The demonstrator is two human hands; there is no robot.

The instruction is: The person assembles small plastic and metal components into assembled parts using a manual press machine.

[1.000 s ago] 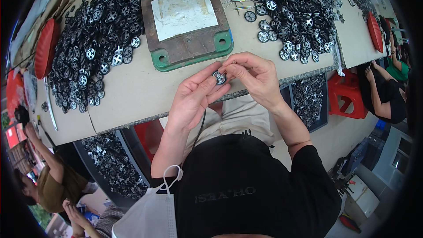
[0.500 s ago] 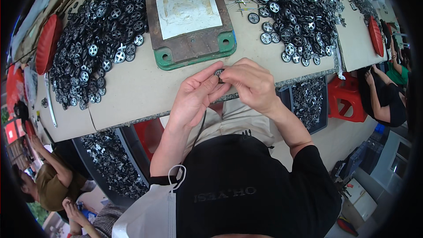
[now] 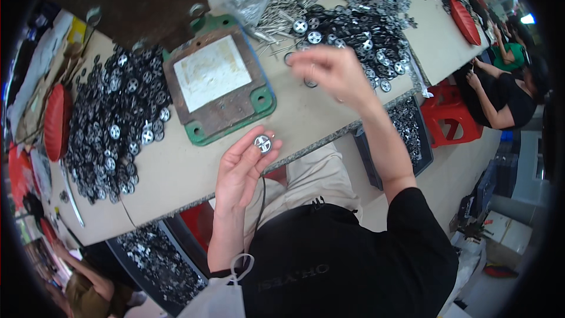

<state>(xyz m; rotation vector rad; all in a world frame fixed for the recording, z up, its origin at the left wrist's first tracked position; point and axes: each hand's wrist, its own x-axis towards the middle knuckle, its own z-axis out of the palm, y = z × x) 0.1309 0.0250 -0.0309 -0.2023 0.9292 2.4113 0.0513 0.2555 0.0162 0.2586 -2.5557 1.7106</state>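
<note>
My left hand (image 3: 240,168) pinches a small black toy wheel (image 3: 262,143) with silver spokes, held just past the table's front edge. Up and to the right, my right hand (image 3: 329,73) is over the table beside the right-hand heap of wheels (image 3: 382,59); motion smears its fingers, so whether they grip anything does not show. Thin metal axles (image 3: 282,17) lie in a loose pile beyond it. Left of my hands stands a green and brown metal press base (image 3: 203,132) with a white plate (image 3: 213,72) on top. A larger heap of wheels (image 3: 120,118) spreads farther left.
A dark metal block (image 3: 129,0) looms at the back left. Red dishes (image 3: 57,122) (image 3: 465,20) lie at both sides. Below the table edge are bins of small parts (image 3: 156,259) (image 3: 406,126) and a red stool (image 3: 450,121). Other people sit at both sides.
My right hand has left the wheel and moved up toward the right-hand heap. My left hand keeps the wheel, now with its spoked face showing. The whole view has turned and shifted.
</note>
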